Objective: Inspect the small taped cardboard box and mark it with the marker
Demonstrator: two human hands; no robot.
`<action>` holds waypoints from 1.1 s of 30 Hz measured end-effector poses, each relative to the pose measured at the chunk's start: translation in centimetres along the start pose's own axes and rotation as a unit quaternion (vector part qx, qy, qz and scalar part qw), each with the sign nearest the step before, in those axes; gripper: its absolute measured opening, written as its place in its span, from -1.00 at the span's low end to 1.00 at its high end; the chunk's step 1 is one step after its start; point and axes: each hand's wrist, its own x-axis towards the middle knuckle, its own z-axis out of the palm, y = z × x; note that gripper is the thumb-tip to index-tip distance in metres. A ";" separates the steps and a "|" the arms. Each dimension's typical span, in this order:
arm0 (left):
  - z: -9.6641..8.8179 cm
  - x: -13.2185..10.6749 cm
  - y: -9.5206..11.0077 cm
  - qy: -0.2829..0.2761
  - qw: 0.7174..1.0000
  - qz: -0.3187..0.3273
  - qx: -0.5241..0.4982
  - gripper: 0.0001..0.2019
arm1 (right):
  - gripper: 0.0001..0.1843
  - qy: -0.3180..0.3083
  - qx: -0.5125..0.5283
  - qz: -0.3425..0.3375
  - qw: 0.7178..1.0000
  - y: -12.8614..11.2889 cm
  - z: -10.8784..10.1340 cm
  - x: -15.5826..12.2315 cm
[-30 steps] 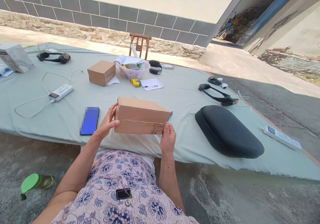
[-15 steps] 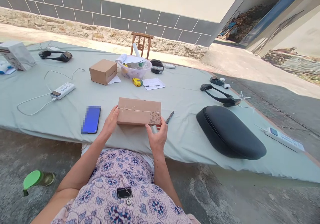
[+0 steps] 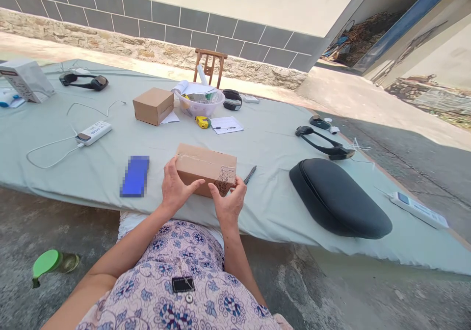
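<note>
A brown cardboard box point(image 3: 206, 162) is between my hands near the table's front edge, dark scribbled lines on its front right corner. My left hand point(image 3: 178, 186) grips its left end, with the thumb stretched along the front face and the fingers on the left side. At the right end, my right hand point(image 3: 229, 200) holds it, thumb on the front and fingers curled round the corner, partly hidden. Just right of that hand lies a dark pen point(image 3: 250, 174). A blue phone-like slab point(image 3: 134, 177), pixelated, lies to the left.
Behind stand another cardboard box point(image 3: 153, 106), a plastic basket point(image 3: 201, 105) of odds and ends, a yellow tape measure point(image 3: 202, 122) and paper point(image 3: 227, 124). A black case point(image 3: 340, 197) and a headset point(image 3: 324, 144) lie right. A white power bank point(image 3: 94, 133) with cable lies left.
The box has tipped so more of its front face shows. My left hand has shifted right, its thumb now across the front. My right hand has stayed at the right corner.
</note>
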 end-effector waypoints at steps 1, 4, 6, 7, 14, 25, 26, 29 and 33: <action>0.2 -0.1 -0.1 0.009 1.000 0.006 0.005 0.04 | -0.06 0.003 -0.003 0.010 1.000 0.0 0.1 0.0; 0.6 -0.2 -0.4 0.028 0.999 0.021 0.007 0.02 | -0.07 0.018 -0.015 0.033 0.999 0.1 0.4 0.3; 0.6 -0.2 -0.8 0.029 0.999 0.030 -0.003 -0.06 | -0.12 0.020 -0.012 0.041 0.999 0.3 0.3 0.6; 0.6 -0.1 -1.0 0.027 0.999 0.035 -0.010 -0.10 | -0.17 0.019 -0.004 0.040 0.999 0.5 0.3 0.7; -0.2 1.0 -2.3 0.018 0.996 0.046 -0.070 -0.44 | -0.45 0.000 0.089 0.017 0.996 1.7 -0.5 1.2; -0.8 2.0 -3.2 0.013 0.997 0.041 -0.066 -0.55 | -0.65 -0.090 0.016 0.025 0.996 6.6 1.1 1.3; -0.8 2.0 -3.1 0.013 0.997 0.041 -0.066 -0.55 | -0.69 -0.101 -0.005 0.024 0.995 6.9 1.2 1.2; -1.0 2.0 -3.0 0.013 0.997 0.038 -0.070 -0.55 | -0.75 -0.115 -0.025 0.023 0.993 7.3 1.5 1.0; -1.2 2.1 -3.1 0.017 0.996 0.007 -0.084 -0.52 | -0.71 -0.096 0.040 0.040 0.994 6.2 0.9 1.1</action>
